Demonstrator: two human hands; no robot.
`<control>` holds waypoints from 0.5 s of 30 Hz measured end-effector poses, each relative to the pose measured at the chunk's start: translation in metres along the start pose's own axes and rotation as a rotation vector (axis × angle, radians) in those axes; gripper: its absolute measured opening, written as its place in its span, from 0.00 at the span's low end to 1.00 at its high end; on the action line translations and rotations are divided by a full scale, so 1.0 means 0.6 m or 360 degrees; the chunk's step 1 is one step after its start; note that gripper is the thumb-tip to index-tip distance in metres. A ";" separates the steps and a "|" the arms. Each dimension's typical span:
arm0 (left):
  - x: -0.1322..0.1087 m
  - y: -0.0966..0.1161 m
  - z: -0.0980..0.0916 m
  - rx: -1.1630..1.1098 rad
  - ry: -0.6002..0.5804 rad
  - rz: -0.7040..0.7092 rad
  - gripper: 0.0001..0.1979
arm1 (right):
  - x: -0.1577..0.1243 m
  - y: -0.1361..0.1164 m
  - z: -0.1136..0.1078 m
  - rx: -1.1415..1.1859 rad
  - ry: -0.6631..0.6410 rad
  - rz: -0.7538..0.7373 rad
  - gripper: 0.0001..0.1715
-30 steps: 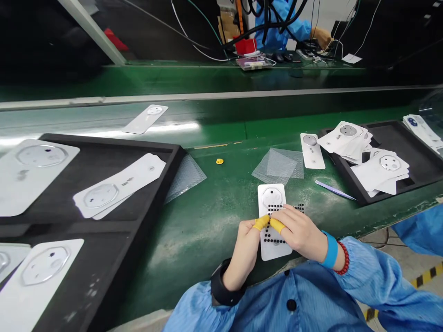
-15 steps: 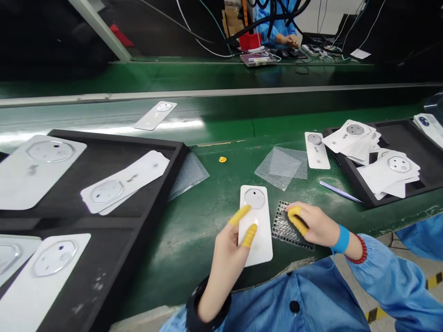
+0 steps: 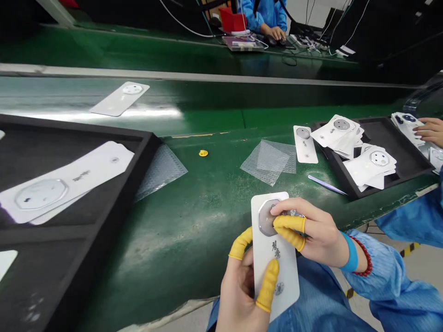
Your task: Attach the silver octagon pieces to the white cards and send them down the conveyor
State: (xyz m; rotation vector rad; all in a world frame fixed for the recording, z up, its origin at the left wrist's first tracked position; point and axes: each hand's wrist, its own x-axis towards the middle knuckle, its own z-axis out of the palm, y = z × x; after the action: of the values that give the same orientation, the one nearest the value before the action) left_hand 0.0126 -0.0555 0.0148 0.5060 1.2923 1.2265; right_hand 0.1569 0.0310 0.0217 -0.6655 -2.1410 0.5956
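A white phone back cover (image 3: pixel 287 281), with a round camera window (image 3: pixel 266 221) near its top and dark print below, is raised off the bench, tilted. My left hand (image 3: pixel 247 286) grips its left side, the yellow-cotted thumb on the front and the fingers behind. Over the camera window my right hand (image 3: pixel 308 230) is closed in a pinch, with yellow cots on two fingers. What its fingertips hold is hidden. A bit of shiny clear plastic (image 3: pixel 293 213) shows behind the right fingers; I cannot tell whether it is held.
Black trays with phone covers stand left (image 3: pixel 114 258) and right (image 3: pixel 410 138). Clear bubble sheets (image 3: pixel 266 161), lilac tweezers (image 3: pixel 325 184), a yellow finger cot (image 3: pixel 203 153) and a loose cover (image 3: pixel 305 144) lie on the green bench. A co-worker's hand (image 3: pixel 431 131) reaches in at right.
The phone cover has come up off the bench in my left hand, its printed side now showing. My right hand has moved from the black-dotted sheet to the camera window. A co-worker's hand has appeared at right.
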 end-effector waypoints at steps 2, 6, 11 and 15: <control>-0.006 0.000 0.005 -0.0049 -0.0002 0.0018 0.26 | -0.001 -0.001 -0.009 -0.0070 -0.0058 -0.0011 0.12; -0.014 0.003 0.014 -0.0109 0.0027 0.0038 0.25 | 0.006 -0.012 -0.029 -0.0190 -0.0300 0.0138 0.18; -0.016 0.013 0.014 -0.0186 0.0046 -0.0078 0.28 | 0.008 -0.017 -0.043 -0.0283 -0.0465 0.0062 0.19; -0.018 0.021 0.011 -0.0241 -0.0005 -0.0259 0.31 | 0.003 -0.007 -0.045 -0.0050 -0.0403 -0.0104 0.18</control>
State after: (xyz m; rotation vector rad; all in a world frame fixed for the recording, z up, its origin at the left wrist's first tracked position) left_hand 0.0158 -0.0581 0.0321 0.2877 1.2028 1.1758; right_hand 0.1763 0.0337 0.0406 -0.5590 -2.4015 0.6404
